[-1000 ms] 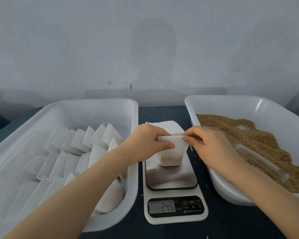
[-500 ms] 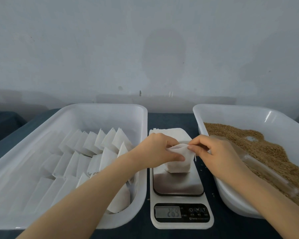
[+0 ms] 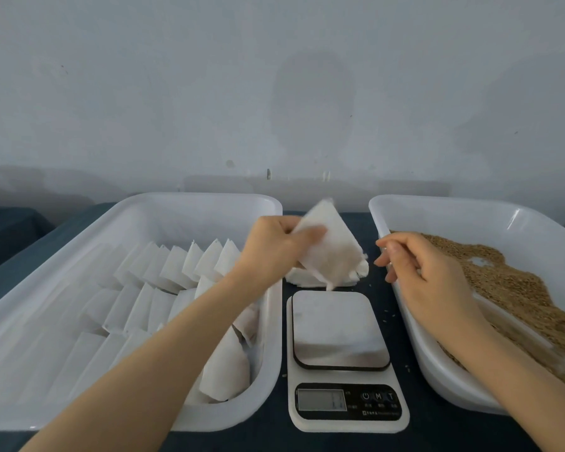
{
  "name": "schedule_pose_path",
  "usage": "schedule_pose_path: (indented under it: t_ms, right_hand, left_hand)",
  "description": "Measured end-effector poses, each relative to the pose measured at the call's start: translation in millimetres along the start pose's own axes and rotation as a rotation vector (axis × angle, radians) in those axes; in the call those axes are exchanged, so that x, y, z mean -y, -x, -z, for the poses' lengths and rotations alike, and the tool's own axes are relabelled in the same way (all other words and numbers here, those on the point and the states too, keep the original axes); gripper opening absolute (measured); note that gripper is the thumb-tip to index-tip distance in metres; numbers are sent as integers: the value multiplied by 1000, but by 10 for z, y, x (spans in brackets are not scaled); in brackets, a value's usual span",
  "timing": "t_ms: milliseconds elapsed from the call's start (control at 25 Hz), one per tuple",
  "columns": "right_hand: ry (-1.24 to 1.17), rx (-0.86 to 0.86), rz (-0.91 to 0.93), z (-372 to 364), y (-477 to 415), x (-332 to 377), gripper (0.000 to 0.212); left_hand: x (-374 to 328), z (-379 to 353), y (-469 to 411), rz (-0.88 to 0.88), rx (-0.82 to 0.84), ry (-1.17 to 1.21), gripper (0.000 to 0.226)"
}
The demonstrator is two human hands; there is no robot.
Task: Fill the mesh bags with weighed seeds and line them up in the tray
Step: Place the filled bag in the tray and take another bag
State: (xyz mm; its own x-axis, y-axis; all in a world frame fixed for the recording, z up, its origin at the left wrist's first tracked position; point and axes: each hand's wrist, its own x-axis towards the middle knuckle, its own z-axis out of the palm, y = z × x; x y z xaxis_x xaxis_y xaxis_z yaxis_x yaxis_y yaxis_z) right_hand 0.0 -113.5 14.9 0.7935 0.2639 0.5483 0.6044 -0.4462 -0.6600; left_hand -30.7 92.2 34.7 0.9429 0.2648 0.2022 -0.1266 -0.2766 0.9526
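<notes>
**Desk:** What does the frame show?

**Photographer:** A worker's left hand [image 3: 274,246] pinches a filled bag [image 3: 335,256] near its top, thumb across the front. The bag hangs tilted in the air above the spare bags [image 3: 307,279] behind the scale [image 3: 340,331], just beside the right rim of the tray [image 3: 196,199]. The scale's plate is bare, and its display is too blurred to read.

**Desk:** And the other hand?

**Photographer:** The right hand [image 3: 428,275] hovers at the near rim of the tub [image 3: 437,207] of seeds [image 3: 509,282]. Its fingers are loosely curled and it holds nothing I can make out.

**Desk:** So the bag is bound for the tray?

**Photographer:** That's my reading. The rows [image 3: 177,269] there lean like roof tiles. The forearm hides part of the right side, so I can't tell where the next gap is.

**Desk:** How is it done well?

**Photographer:** Keep the mouth up and pinched closed until the bottom rests. Then lean the bag against its neighbour at the same slant.

**Desk:** Risks?

**Photographer:** The bag looks soft and bottom-heavy, so tilted like this it could shed seeds. Stray grains [image 3: 392,316] already lie beside the scale. It should be lifted clear over the rim, because dragging it across the standing bags may topple a row.
</notes>
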Motion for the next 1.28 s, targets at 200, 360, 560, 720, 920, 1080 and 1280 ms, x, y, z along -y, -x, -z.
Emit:
schedule_pose_path:
  t_ms: [200,360,560,720,920,1080,1280]
  right_hand:
    - [24,8,1,-17,-12,-10,19]
    - [34,20,-10,-23,-10,-19,20]
    - [55,19,-18,-12,-6,-19,19]
    - [73,25,-21,-10,-3,-14,17]
    - [105,57,-50,-6,-12,-18,17]
    - [228,206,-35,-49,-10,-60,13]
    - [231,252,4,-89,6,-109,14]
  left_hand:
    - [83,343,-190,23,-522,-41,35]
    - [224,463,-220,119,-614,-285,30]
    - [409,391,-189,293,-338,-561,34]
    - [473,387,-216,352,-245,-634,20]
    - [450,346,-169,410,-142,-716,40]
    - [227,187,-153,42,-270,-954,52]
    - [28,-327,-409,-301,81,-1354,26]
